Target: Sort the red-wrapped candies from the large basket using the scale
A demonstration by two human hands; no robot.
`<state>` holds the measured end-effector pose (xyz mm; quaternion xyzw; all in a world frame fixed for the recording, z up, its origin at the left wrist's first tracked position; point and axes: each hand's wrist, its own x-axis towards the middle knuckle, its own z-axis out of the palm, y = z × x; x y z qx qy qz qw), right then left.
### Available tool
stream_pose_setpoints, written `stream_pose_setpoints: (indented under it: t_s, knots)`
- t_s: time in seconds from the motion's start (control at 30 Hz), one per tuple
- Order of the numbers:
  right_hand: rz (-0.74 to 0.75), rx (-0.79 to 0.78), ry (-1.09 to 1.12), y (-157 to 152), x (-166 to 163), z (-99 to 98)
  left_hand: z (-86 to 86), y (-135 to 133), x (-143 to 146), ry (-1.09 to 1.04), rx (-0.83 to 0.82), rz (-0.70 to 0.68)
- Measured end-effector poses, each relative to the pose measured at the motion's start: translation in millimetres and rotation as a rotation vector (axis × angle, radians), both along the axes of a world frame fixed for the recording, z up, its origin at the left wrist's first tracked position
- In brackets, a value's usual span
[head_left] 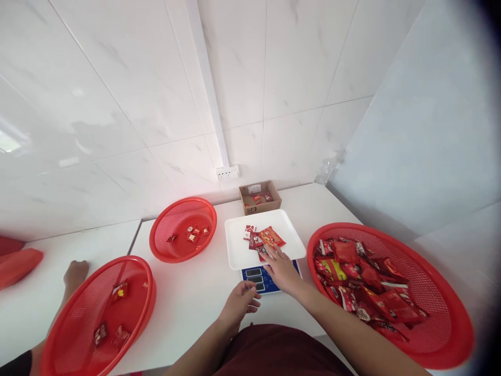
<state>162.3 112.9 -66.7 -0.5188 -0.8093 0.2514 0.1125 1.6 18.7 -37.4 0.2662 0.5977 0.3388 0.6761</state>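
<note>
On the white tray (239,253) atop the blue scale (254,280), straight ahead of me, my right hand (282,270) lies flat with its fingers apart. The fingertips touch the nearest of the red packets (271,237) and clamp nothing. My left hand (238,304) sits just in front of the scale with its fingers curled; I cannot tell whether it holds anything. To the right stands the full basket (464,329). To the left, the far basket (156,243) and the near basket (151,295) each hold a few packets. Another person's hand (76,272) rests beyond the near basket.
</note>
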Motion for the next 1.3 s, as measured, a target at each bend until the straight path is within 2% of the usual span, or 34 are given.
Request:
stream_pose_setpoints:
  t_s: [0.1, 0.23, 0.33, 0.43, 0.53, 0.67, 0.73, 0.8, 0.9, 1.0, 1.17, 1.3]
  knots:
    - [0.064, -0.065, -0.156, 6.5, -4.6, -2.2, 1.8, -0.6, -1.3, 0.008, -0.005, 0.001]
    - [0.057, -0.107, -0.2, 24.4, -7.2, -0.8, 3.8, -2.2, -2.9, 0.007, -0.007, 0.005]
    - [0.042, -0.093, -0.144, 30.6, -5.6, -0.3, 4.6, -2.9, -4.9, 0.006, -0.009, 0.011]
    - [0.008, -0.015, 0.01, 21.2, 5.9, -3.7, 7.1, -3.4, -7.0, 0.01, -0.003, 0.015]
    - [-0.135, 0.067, 0.177, 0.3, 33.9, -10.4, 9.8, -4.8, -8.4, 0.021, -0.003, 0.032]
    - [-0.456, 0.14, 0.355, -28.0, 94.4, -28.2, 9.7, -6.6, -9.2, 0.017, -0.028, 0.062]
    - [-0.601, 0.071, 0.323, -38.6, 127.7, -43.8, 9.3, -6.6, -9.0, 0.016, -0.037, 0.063]
    - [-0.677, -0.047, 0.224, -46.3, 157.3, -62.5, 9.6, -6.1, -8.4, 0.015, -0.043, 0.053]
    - [-0.628, -0.255, 0.079, -52.3, 186.6, -88.1, 11.6, -5.7, -7.1, 0.018, -0.055, 0.032]
    - [-0.563, -0.302, 0.019, -51.7, 196.0, -101.9, 13.1, -6.7, -5.4, 0.021, -0.067, 0.018]
    - [-0.554, -0.253, -0.089, -47.6, 191.3, -103.3, 12.3, -10.0, -3.3, 0.031, -0.087, -0.009]
    - [-0.525, -0.298, -0.136, -47.4, 186.0, -96.7, 11.8, -11.0, -3.0, 0.031, -0.081, -0.007]
